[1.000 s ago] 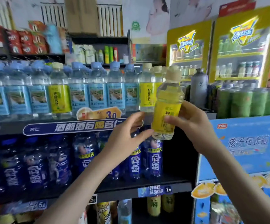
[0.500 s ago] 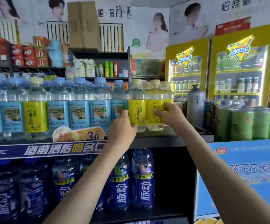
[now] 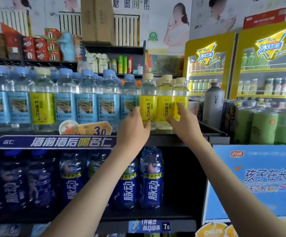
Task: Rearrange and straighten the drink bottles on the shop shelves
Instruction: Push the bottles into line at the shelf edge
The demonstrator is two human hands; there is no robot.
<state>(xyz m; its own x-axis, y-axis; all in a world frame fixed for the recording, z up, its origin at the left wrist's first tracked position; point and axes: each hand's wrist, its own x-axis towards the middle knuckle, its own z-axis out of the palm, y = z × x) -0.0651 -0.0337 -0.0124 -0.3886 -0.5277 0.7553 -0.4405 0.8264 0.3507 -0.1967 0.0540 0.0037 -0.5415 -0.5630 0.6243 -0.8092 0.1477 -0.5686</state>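
Three yellow-labelled soda bottles stand together at the right end of the upper shelf (image 3: 173, 133). My left hand (image 3: 132, 129) grips the lower part of the leftmost one (image 3: 147, 103), fingers on its left side and thumb at its front. My right hand (image 3: 185, 124) has its fingers spread, thumb against the middle bottle (image 3: 165, 103) and fingertips on the rightmost bottle (image 3: 184, 98). Left of them runs a row of blue-labelled water bottles (image 3: 85, 106), with one lone yellow-labelled bottle (image 3: 42, 106) among them. Dark blue drink bottles (image 3: 151, 178) fill the shelf below.
A grey flask (image 3: 213, 103) and green cans (image 3: 263, 127) stand just right of the shelf end. Below them is a blue printed carton display (image 3: 258, 177). Two yellow drink coolers (image 3: 209, 53) stand behind. A price tag (image 3: 87, 129) sticks up from the shelf edge.
A second ago my right hand held a yellow-labelled bottle in front of the shelf. That bottle now stands on the upper shelf's right end, and my right fingers have spread apart.
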